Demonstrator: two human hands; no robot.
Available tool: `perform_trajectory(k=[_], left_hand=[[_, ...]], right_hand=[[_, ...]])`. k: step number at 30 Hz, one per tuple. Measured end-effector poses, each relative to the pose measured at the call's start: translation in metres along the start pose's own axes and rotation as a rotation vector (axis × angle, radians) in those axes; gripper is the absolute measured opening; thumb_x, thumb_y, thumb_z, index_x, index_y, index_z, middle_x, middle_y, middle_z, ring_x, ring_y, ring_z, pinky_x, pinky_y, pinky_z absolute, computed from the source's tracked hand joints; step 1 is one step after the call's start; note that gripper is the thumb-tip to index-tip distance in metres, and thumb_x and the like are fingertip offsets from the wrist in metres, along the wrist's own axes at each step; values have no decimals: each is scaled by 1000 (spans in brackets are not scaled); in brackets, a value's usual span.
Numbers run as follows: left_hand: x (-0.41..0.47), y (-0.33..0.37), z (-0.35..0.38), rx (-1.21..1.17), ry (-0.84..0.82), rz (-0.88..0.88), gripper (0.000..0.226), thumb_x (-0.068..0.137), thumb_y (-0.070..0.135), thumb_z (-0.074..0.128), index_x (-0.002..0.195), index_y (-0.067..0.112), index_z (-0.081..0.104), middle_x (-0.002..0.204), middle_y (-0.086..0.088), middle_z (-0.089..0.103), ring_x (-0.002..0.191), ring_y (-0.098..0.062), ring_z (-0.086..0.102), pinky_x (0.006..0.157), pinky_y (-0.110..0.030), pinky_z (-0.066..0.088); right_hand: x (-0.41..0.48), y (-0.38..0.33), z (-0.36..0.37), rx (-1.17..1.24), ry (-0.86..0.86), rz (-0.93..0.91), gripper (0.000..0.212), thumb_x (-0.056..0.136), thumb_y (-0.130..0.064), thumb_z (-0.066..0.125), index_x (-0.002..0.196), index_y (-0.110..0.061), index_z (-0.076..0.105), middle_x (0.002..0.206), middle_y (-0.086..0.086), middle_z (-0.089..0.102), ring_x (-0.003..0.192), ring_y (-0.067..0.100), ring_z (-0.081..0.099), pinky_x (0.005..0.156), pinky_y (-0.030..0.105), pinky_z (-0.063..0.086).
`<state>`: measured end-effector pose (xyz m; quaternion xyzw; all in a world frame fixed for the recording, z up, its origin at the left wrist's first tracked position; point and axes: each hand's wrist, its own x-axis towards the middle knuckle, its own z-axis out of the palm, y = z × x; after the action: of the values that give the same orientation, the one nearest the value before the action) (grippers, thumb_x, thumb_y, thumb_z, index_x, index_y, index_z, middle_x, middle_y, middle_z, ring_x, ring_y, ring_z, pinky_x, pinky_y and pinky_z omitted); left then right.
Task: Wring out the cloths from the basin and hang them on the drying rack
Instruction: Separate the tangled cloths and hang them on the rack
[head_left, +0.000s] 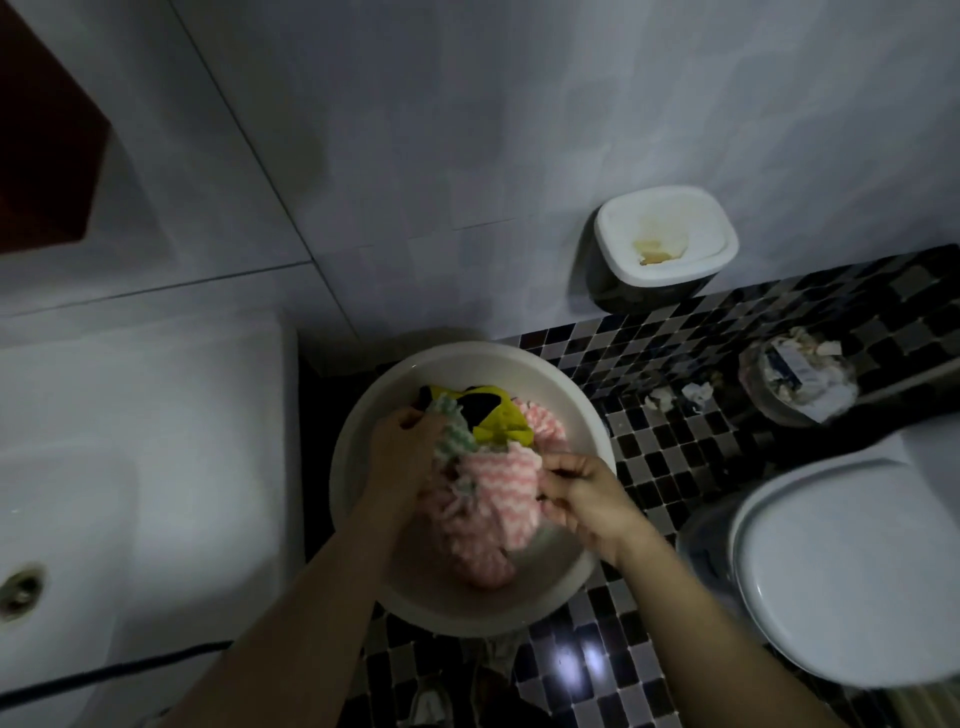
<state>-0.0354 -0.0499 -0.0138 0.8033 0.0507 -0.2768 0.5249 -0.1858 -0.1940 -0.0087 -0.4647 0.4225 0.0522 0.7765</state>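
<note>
Head view: both hands (402, 452) (579, 493) grip pink-striped cloth (498, 483) in basin (358, 452).

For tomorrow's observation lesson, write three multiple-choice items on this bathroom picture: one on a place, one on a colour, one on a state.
1. Where does the white basin stand?
A. In the sink
B. On the checkered mosaic floor
C. On the toilet lid

2. What colours is the striped cloth between the two hands?
A. Pink and white
B. Blue and black
C. Solid red

3. What are the hands doing?
A. Both rest on the sink
B. One lifts the toilet lid
C. Both are in the basin, gripping cloths

Answers:
1 B: mosaic floor tiles show all round the basin, between the sink and the toilet lid.
2 A: its stripes run pink and white, beside a yellow and black cloth.
3 C: the left hand and right hand both close on cloths over the basin.
</note>
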Motion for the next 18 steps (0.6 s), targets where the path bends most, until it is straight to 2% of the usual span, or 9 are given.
perform_trajectory(k=[3, 5, 7, 9, 11, 12, 13, 15, 18], left_hand=[[4, 15, -5, -59, -29, 29, 39, 65, 43, 57, 92, 17, 67, 93, -8, 72, 94, -31, 67, 84, -49, 55], [0, 31, -8, -62, -34, 46, 37, 65, 38, 53, 98, 27, 64, 102, -8, 69, 99, -31, 65, 90, -51, 52], [-14, 51, -10, -116, -62, 132, 21, 75, 23, 50, 89, 23, 66, 99, -8, 69, 95, -29, 64, 90, -41, 51], [-22, 64, -12, -82, -77, 194, 25, 86, 6, 46, 78, 18, 67, 89, -5, 67, 90, -25, 61, 81, -31, 48], [-39, 79, -19, 104, -270, 269, 23, 87, 27, 50, 83, 19, 71, 93, 3, 67, 101, -22, 61, 90, -31, 48], [-48, 84, -22, 236, -399, 327, 29, 85, 44, 52, 90, 24, 73, 98, 9, 68, 103, -14, 61, 95, -30, 46], [-58, 88, -26, 340, -519, 375, 32, 82, 57, 57, 91, 31, 74, 95, 17, 69, 97, -4, 63, 91, -23, 47], [-74, 86, -21, 387, -681, 381, 21, 80, 54, 70, 85, 34, 73, 79, 21, 71, 79, 8, 64, 76, -13, 48], [-86, 83, -21, 339, -632, 346, 24, 73, 39, 80, 90, 23, 74, 82, 8, 75, 79, -8, 70, 76, -30, 56]], right_hand=[[-14, -15, -10, 370, -97, 4, 21, 86, 5, 58, 107, 4, 58, 76, 11, 65, 57, 13, 63, 57, 26, 57], [-20, -21, -13, 431, -158, -29, 47, 74, -4, 74, 115, 10, 58, 89, 16, 66, 67, 17, 65, 70, 32, 56], [-28, -26, -10, 417, -179, -54, 63, 64, -10, 85, 116, 10, 59, 88, 16, 68, 71, 19, 63, 73, 32, 54], [-34, -31, -6, 427, -138, -90, 35, 73, -4, 74, 103, 8, 63, 70, 10, 65, 57, 14, 59, 61, 28, 54], [-47, -36, 5, 423, -22, -152, 9, 85, 4, 58, 93, 2, 63, 63, 6, 62, 50, 9, 56, 51, 21, 54], [-51, -38, 10, 422, 22, -177, 10, 89, 5, 54, 93, 2, 63, 67, 7, 62, 50, 9, 55, 50, 20, 54], [-59, -38, 18, 430, 57, -221, 11, 89, 5, 55, 96, 5, 63, 72, 9, 62, 51, 9, 56, 50, 19, 54], [-69, -38, 31, 408, 88, -270, 13, 88, 4, 58, 97, 7, 66, 74, 13, 61, 49, 10, 56, 47, 18, 52], [-85, -45, 48, 362, 131, -283, 11, 85, -5, 66, 78, -4, 75, 66, 11, 63, 48, 12, 55, 46, 17, 49]])
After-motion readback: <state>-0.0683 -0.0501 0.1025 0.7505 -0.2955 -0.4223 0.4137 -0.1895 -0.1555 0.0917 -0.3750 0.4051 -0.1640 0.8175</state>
